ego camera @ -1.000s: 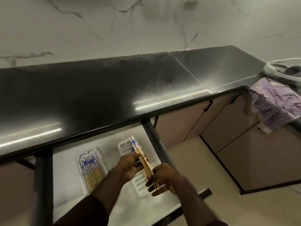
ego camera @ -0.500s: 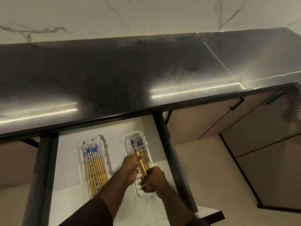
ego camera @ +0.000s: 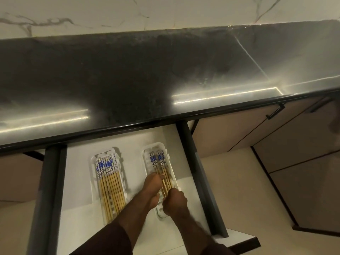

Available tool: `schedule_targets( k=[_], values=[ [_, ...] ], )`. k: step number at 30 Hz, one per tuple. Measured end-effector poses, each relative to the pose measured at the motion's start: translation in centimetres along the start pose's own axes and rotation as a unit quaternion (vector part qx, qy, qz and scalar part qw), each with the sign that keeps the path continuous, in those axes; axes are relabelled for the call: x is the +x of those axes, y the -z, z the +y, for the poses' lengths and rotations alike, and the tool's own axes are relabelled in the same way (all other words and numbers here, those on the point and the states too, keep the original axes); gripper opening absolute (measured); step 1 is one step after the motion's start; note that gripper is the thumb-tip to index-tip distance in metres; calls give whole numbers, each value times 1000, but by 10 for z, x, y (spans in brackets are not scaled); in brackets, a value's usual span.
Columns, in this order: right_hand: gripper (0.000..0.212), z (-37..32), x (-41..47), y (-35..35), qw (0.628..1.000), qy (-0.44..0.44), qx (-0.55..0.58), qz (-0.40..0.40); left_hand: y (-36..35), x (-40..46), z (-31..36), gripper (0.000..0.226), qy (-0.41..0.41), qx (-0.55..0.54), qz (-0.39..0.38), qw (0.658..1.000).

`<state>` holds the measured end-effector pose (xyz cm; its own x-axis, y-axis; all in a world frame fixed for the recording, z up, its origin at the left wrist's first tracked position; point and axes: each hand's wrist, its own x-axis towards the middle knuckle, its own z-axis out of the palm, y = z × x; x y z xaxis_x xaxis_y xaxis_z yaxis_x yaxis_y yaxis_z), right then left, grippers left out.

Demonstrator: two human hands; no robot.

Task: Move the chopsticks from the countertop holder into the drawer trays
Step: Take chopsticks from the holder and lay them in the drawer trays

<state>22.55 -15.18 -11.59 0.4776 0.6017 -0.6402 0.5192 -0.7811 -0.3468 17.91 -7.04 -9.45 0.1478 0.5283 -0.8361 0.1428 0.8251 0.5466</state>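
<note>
Drawer (ego camera: pixel 82 214): pulled out under the dark counter (ego camera: pixel 128 80).
Left tray (ego camera: pixel 93 181): full of chopsticks.
Right tray (ego camera: pixel 145 159): a few chopsticks (ego camera: pixel 161 162) lie in it.
Left hand (ego camera: pixel 151 186): fingers curled on those chopsticks.
Right hand (ego camera: pixel 174 201): fingers closed around their near ends.

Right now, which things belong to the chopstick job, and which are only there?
Job: left hand and right hand holding chopsticks in the right tray; full left tray; open drawer.
Only there: black countertop, cabinet handle.
</note>
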Motion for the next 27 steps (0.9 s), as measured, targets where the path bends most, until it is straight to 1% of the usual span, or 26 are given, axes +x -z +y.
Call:
schedule_targets(
  k=[7, 13, 17, 22, 27],
  values=[
    [39, 0, 1, -4, 999, 22, -21, 17, 5, -4, -4, 25, 19, -20, -11, 1000],
    [36, 1, -3, -5, 998, 45, -16, 47, 4, -5, -8, 22, 25, -10, -20, 999],
    [32, 0, -7, -5, 997, 48, -8, 57, 4, -8, -11, 27, 22, -10, -19, 1000],
    [30, -4, -12, 4, 996, 56, -4, 63, 6, -21, -8, 36, 31, -11, -39, 999],
    [34, -16, -24, 28, 995, 85, 11, 52, 13, -44, 8, 36, 6, 6, -59, 998]
  ],
)
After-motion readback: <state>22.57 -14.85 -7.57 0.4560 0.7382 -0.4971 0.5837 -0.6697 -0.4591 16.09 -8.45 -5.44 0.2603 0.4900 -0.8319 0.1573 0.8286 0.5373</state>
